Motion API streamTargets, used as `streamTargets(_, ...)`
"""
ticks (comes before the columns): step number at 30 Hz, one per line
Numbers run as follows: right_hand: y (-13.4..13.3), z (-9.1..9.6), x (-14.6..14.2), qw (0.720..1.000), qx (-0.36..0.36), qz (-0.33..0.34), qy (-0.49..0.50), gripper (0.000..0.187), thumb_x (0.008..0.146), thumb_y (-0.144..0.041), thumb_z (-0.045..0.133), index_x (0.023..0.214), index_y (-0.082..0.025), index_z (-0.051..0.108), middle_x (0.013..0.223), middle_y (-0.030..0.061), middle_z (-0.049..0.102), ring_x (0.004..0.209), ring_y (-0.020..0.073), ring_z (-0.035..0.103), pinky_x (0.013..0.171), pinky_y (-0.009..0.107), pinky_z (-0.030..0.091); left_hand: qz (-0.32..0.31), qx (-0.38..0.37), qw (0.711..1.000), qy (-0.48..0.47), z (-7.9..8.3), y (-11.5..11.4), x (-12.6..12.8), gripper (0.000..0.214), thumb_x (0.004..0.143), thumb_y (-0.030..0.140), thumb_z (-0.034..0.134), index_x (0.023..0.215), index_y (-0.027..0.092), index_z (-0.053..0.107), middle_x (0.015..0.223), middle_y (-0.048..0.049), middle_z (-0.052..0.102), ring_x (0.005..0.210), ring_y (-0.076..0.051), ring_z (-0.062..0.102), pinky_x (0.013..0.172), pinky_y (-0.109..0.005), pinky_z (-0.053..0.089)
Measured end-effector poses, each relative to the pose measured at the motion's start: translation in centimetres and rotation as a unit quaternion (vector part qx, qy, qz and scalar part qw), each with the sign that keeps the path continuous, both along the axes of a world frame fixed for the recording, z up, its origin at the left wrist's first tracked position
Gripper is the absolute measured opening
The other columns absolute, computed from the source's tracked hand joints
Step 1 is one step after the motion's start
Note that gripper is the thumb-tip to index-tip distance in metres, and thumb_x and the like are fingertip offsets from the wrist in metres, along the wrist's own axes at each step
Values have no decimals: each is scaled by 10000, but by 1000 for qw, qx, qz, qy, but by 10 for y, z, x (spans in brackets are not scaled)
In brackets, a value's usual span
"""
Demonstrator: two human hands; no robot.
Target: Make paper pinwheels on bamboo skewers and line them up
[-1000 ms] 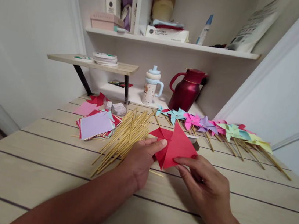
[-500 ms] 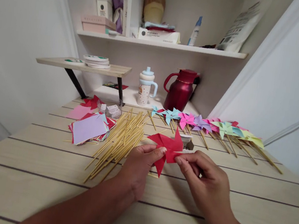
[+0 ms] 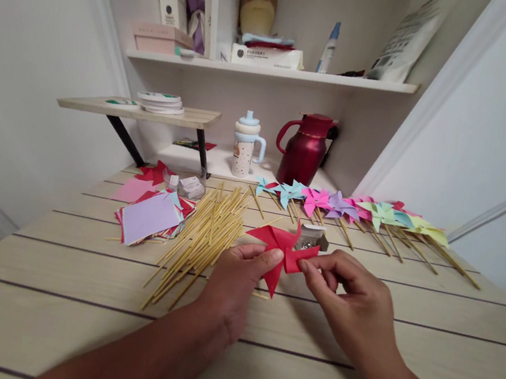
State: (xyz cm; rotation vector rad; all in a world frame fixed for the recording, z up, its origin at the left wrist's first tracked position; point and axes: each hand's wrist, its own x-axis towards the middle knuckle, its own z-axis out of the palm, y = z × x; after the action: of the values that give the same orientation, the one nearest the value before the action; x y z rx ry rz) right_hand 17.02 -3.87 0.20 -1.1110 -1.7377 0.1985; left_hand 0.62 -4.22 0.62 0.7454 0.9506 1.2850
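Observation:
A red paper pinwheel (image 3: 281, 238) with pointed blades is held up over the table between both hands. My left hand (image 3: 238, 275) pinches it near the centre, thumb on top. With thumb and fingertips my right hand (image 3: 347, 290) grips the blade on the right side. Just behind the pinwheel stands a small open box (image 3: 319, 236) with shiny metal bits inside, partly hidden. Left of my left hand lies a heap of thin wooden sticks (image 3: 203, 239).
Stacked coloured paper (image 3: 149, 219) lies at the left, with small clear boxes (image 3: 191, 187) behind. Finished pinwheels on sticks (image 3: 335, 205) line the back right. A tumbler (image 3: 244, 147), a red jug (image 3: 304, 150) and a small raised shelf (image 3: 188, 117) stand at the back.
The right-hand blade of the pinwheel has swung out to the right and up with my right hand, and more of the small box shows. My left hand keeps its pinch.

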Motion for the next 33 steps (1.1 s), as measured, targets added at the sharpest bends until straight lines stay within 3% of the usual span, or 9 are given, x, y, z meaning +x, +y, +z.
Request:
streamTargets(13, -2, 2, -1, 998, 43, 0, -39, 151, 871, -245, 667, 722, -225, 672, 567, -47, 438, 505, 120, 442, 495, 268, 353, 9, -11, 1000, 25, 1, -1, 1, 229, 629, 342, 848, 707, 168, 721, 698, -20, 676, 709, -167, 587, 781, -328, 428)
streamTargets(19, 0, 2, -1, 998, 48, 11, -35, 117, 875, -243, 672, 761, -227, 693, 567, -44, 461, 509, 124, 454, 488, 269, 363, 4, 1, 999, 39, 7, -3, 2, 151, 682, 314, 792, 701, 175, 736, 672, -19, 666, 692, -164, 581, 746, -303, 428)
streamTargets(23, 1, 1, 1, 999, 39, 15, -20, 48, 884, -258, 672, 891, -242, 717, 633, -28, 523, 562, 140, 500, 520, 275, 403, 16, 34, 994, 107, 9, 0, -1, 142, 720, 307, 749, 639, 193, 728, 664, -10, 648, 639, -152, 552, 656, -278, 408)
streamTargets(26, 3, 1, 3, 999, 35, 11, -4, 183, 890, -269, 671, 1072, -250, 683, 744, -6, 566, 663, 164, 549, 608, 302, 462, 69, 125, 969, 200, 9, 6, -6, 145, 713, 246, 753, 580, 204, 714, 703, -14, 637, 677, -163, 555, 658, -277, 403)
streamTargets(29, 6, 2, 5, 998, 65, -6, -12, 310, 885, -263, 681, 1192, -269, 634, 872, 24, 584, 781, 192, 577, 715, 345, 500, 126, 220, 924, 287, 8, 11, -10, 137, 712, 179, 757, 586, 223, 727, 730, -20, 648, 728, -182, 580, 716, -291, 411)
streamTargets(33, 10, 5, 10, 990, 128, -32, -56, 376, 852, -302, 724, 1218, -289, 640, 1145, 94, 552, 1115, 281, 558, 950, 467, 472, 136, 293, 862, 391, 3, 12, -13, 93, 780, 227, 735, 706, 267, 776, 806, -34, 697, 797, -213, 606, 826, -344, 391)
